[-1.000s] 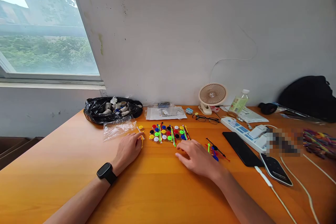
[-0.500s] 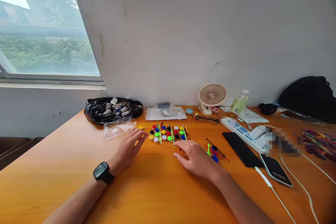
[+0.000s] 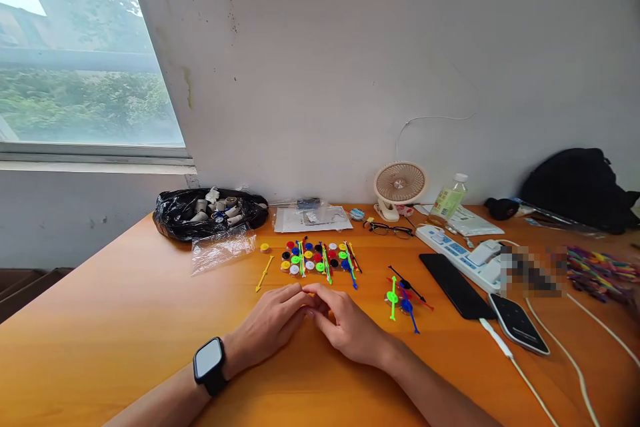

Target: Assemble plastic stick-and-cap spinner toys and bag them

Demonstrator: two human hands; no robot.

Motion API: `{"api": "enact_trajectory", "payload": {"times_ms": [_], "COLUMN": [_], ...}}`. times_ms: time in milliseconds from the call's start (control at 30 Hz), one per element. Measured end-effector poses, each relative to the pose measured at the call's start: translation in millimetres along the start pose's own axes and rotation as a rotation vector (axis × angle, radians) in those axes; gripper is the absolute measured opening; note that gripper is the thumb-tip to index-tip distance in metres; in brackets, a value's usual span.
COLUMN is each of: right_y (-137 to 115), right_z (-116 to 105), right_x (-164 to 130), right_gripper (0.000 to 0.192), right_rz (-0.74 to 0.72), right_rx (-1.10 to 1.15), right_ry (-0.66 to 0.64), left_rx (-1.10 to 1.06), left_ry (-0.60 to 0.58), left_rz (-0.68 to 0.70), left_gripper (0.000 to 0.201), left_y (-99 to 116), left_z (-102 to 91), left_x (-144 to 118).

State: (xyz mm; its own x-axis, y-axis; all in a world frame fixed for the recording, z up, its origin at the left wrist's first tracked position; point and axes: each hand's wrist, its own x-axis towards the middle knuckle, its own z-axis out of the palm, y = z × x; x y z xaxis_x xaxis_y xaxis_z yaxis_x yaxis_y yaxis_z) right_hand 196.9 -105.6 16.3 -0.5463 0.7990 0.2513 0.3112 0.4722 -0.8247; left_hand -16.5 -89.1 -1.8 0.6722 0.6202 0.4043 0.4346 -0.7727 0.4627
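My left hand (image 3: 273,320), with a black watch on its wrist, and my right hand (image 3: 345,327) meet over the front of the table. Their fingers are curled and the fingertips touch; whatever may lie between them is hidden. Just beyond them are rows of small coloured discs (image 3: 309,266) in yellow, white, green, red, blue and black, with several thin plastic arrows (image 3: 327,263) across them. A yellow arrow (image 3: 264,273) lies alone past my left hand, near a single yellow disc (image 3: 265,248). Right of my right hand sits a cluster of arrow spinners, including a green one (image 3: 393,297) and a blue one (image 3: 407,307).
A clear plastic bag (image 3: 223,252) lies before a black bag of grey rolls (image 3: 170,217). Along the back are glasses (image 3: 387,229), a clip fan (image 3: 400,183) and a bottle (image 3: 447,203). A power strip (image 3: 453,252), black phone (image 3: 453,285) and white cables stand to the right.
Both hands have drawn back from the discs and come together at the fingers. The lone yellow arrow and the spinners on the right now show in full.
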Motion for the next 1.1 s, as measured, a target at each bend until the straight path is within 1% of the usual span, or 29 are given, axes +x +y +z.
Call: {"api": "enact_trajectory", "payload": {"times_ms": [100,233,333,433,533,600,667,733,833,900,1000,1100], "right_y": [12.7,34.6,44.0,45.6,43.8,41.4,38.2,34.7,30.9,30.1,31.2,33.0], "right_z": [-0.4,3.6,8.0,7.3,1.4,-3.0,-6.1,-6.8,-4.2,-1.9,0.1,0.3], "right_x": [-0.8,-2.9,-4.2,-4.5,-3.8,-3.4,-3.3,-3.5,-3.9,-3.8,-3.7,-4.2], "right_gripper": [0.026,0.027,0.027,0.028,0.032,0.033,0.032,0.030,0.028,0.026,0.026,0.027], "right_rz": [0.024,0.154,0.166,0.135,0.129,0.118,0.109,0.112,0.132,0.148,0.163,0.183], "right_rx": [0.007,0.154,0.210,0.182,0.198,0.218,0.241,0.280,0.369,0.420,0.446,0.426], "right_ry": [0.038,0.135,0.211,0.321,0.457,0.492,0.472,0.416,0.308,0.260,0.246,0.258], "left_rx": [-0.040,-0.086,-0.162,-0.255,-0.358,-0.484,-0.639,-0.759,-0.857,-0.917,-0.982,-0.990], "left_ry": [-0.002,-0.010,-0.018,0.029,0.111,0.147,0.166,0.171,0.147,0.139,0.157,0.163], "left_rz": [-0.031,-0.002,-0.020,-0.093,-0.197,-0.259,-0.312,-0.361,-0.396,-0.392,-0.369,-0.353], "left_gripper": [0.024,0.035,0.033,0.027,0.024,0.023,0.024,0.029,0.036,0.035,0.032,0.034], "left_y": [1.5,7.1,10.6,8.9,0.3,-7.0,-13.4,-18.0,-21.7,-22.4,-21.2,-18.5], "left_z": [0.9,1.2,4.7,11.5,17.4,20.2,22.6,24.7,26.7,26.3,23.7,21.2], "left_x": [-2.7,-6.1,-1.1,9.2,16.1,16.5,15.1,14.1,14.7,15.9,17.1,16.9]}}
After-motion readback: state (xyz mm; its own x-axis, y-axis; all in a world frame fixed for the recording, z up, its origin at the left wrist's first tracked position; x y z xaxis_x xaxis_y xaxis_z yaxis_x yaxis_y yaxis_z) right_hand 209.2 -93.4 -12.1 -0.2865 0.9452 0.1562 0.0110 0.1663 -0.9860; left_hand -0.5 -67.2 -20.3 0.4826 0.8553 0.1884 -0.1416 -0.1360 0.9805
